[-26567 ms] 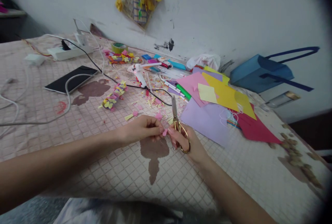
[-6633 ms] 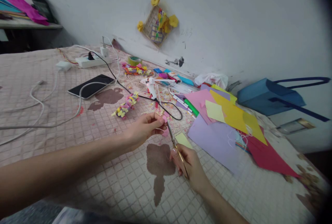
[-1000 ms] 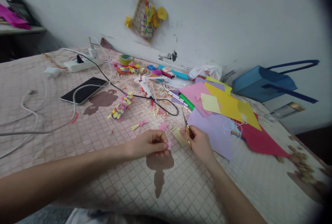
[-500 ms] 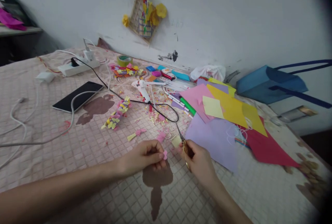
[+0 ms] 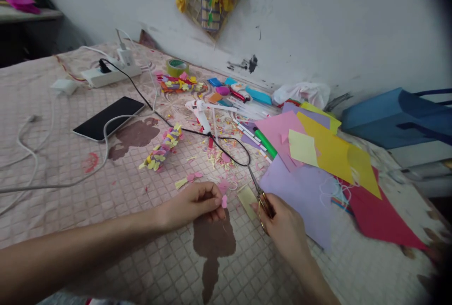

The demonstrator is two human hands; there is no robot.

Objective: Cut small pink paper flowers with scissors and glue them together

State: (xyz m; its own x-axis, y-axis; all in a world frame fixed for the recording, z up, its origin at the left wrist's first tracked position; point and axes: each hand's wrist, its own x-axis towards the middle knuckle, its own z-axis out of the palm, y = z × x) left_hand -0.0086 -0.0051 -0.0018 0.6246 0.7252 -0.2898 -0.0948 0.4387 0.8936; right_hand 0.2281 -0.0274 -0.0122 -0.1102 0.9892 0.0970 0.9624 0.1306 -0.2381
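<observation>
My left hand (image 5: pixel 194 204) pinches a small pink paper cut-out (image 5: pixel 223 200) between thumb and fingertips, just above the patterned cloth. My right hand (image 5: pixel 284 227) is closed round the gold handles of a pair of scissors (image 5: pixel 259 191), whose blades point up and left toward the black cable. A pale yellow paper piece (image 5: pixel 247 196) lies on the cloth between the two hands. More pink and yellow scraps (image 5: pixel 189 180) lie just beyond my left fingers.
Sheets of coloured paper (image 5: pixel 318 154) are spread to the right, with a blue bag (image 5: pixel 395 114) behind them. A glue gun (image 5: pixel 201 112), markers (image 5: pixel 261 140), a paper garland (image 5: pixel 162 147), a phone (image 5: pixel 108 116) and a power strip (image 5: pixel 109 74) lie beyond. Cables trail at left.
The view has shifted a little down and left. My right hand with the scissors has moved slightly right, away from my left hand, which still pinches the pink piece.
</observation>
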